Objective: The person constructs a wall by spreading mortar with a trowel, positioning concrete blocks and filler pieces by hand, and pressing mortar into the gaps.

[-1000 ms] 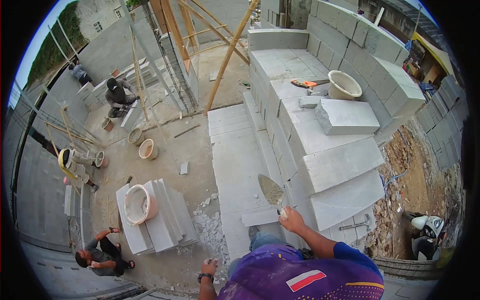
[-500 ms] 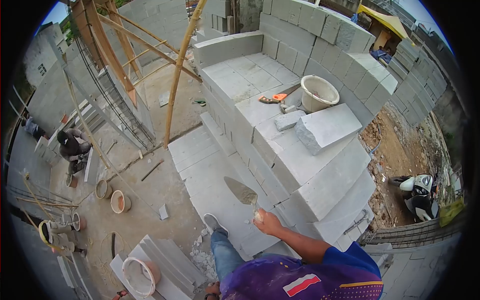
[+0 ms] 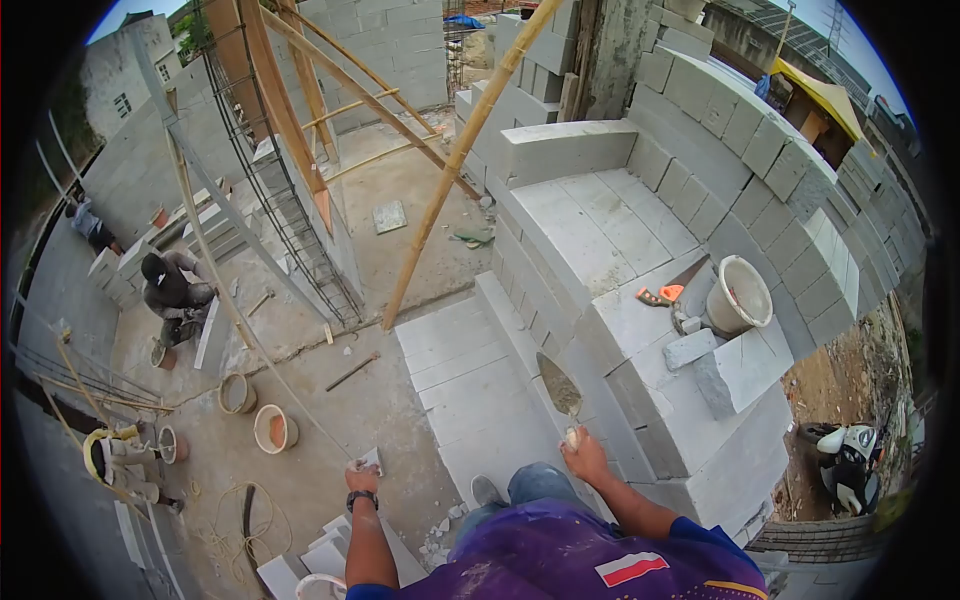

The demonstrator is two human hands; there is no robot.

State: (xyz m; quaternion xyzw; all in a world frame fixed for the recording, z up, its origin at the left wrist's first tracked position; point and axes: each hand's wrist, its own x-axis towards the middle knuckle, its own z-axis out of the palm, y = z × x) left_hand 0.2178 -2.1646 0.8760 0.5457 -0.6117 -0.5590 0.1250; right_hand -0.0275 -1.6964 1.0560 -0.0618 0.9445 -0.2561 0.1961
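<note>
Pointed grey metal trowel (image 3: 559, 385), just one, right of centre: my right hand (image 3: 587, 459) has its fingers clamped on it. Whether my left hand (image 3: 362, 478) grips one small pale-grey block (image 3: 373, 459), lower left, I cannot tell.

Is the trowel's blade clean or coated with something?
Coated: a mottled grey-brown layer shows on the trowel in the right hand; how thick, I can't tell.

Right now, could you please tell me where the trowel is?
In the head view, the trowel is right of centre, in the right hand, below and left of the orange-handled saw.
</note>
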